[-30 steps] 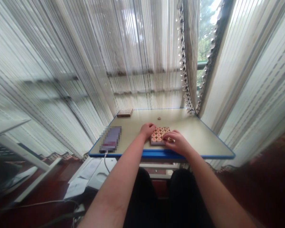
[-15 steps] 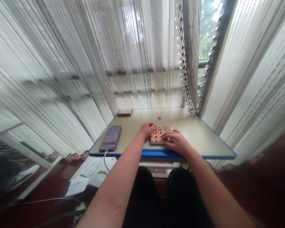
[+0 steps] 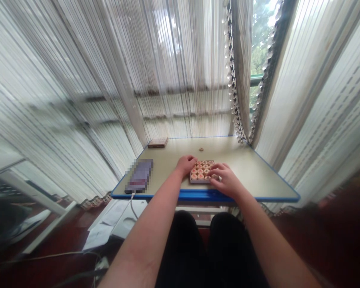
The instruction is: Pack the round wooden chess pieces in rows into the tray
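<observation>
A shallow box (image 3: 200, 181) filled with rows of round wooden Chinese chess pieces (image 3: 200, 171) lies near the table's front edge. The pieces bear red and dark characters. My left hand (image 3: 186, 164) is closed at the box's upper left side, fingertips on its edge. My right hand (image 3: 225, 179) reaches over the box's right part, its thumb and fingers spread and curved around the pieces there. That hand partly hides the right column. Farther back on the table stands a single loose chess piece (image 3: 201, 149).
The pale table (image 3: 255, 172) has a blue rim. A flat brown box (image 3: 158, 142) lies at its back left corner. On the left is a phone (image 3: 140, 176) with a cable (image 3: 132, 206) hanging off the front. Curtains (image 3: 180, 80) hang behind; papers (image 3: 103, 228) lie below at left.
My right hand has shifted slightly right, uncovering more pieces in the box's lower middle. The left hand keeps its place at the box's edge.
</observation>
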Demonstrator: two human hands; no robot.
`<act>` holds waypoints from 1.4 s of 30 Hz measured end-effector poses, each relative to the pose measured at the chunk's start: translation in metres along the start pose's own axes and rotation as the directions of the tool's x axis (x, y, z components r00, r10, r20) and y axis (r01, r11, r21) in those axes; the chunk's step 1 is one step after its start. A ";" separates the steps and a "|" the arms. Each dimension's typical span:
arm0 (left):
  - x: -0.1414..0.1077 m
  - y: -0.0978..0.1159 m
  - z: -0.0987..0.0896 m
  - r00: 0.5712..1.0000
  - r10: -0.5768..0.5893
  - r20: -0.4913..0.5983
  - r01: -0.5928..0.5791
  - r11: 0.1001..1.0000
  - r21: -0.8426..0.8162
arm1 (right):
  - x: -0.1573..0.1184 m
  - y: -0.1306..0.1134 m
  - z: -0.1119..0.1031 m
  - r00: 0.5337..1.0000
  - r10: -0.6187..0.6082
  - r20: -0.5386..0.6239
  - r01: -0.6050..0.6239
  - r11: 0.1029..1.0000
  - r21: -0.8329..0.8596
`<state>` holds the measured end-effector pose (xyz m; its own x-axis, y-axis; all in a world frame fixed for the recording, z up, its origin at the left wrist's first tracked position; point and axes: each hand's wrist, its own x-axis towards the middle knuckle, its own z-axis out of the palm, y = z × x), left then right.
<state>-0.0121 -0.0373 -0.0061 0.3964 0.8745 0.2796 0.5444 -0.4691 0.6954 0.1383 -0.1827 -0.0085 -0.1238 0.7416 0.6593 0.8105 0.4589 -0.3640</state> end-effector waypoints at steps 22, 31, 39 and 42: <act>-0.002 0.002 0.001 1.000 0.017 -0.013 -0.017 1.000 0.012 | 0.000 -0.004 0.001 0.996 -0.014 0.090 0.024 0.993 -0.115; -0.001 0.002 0.001 1.000 0.018 -0.011 -0.017 1.000 0.024 | -0.001 -0.003 0.002 0.996 -0.004 0.093 0.015 0.993 -0.118; -0.001 0.000 0.002 0.999 0.033 -0.011 -0.033 0.999 0.008 | 0.000 -0.003 0.001 0.995 0.011 0.095 -0.003 0.996 -0.085; 0.000 -0.001 0.002 0.999 0.032 -0.011 -0.031 0.999 0.007 | 0.000 -0.004 0.001 0.995 0.021 0.100 -0.012 0.997 -0.082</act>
<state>-0.0114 -0.0374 -0.0077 0.4049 0.8606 0.3089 0.5366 -0.4972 0.6818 0.1347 -0.1837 -0.0074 -0.1640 0.7963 0.5823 0.8564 0.4079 -0.3166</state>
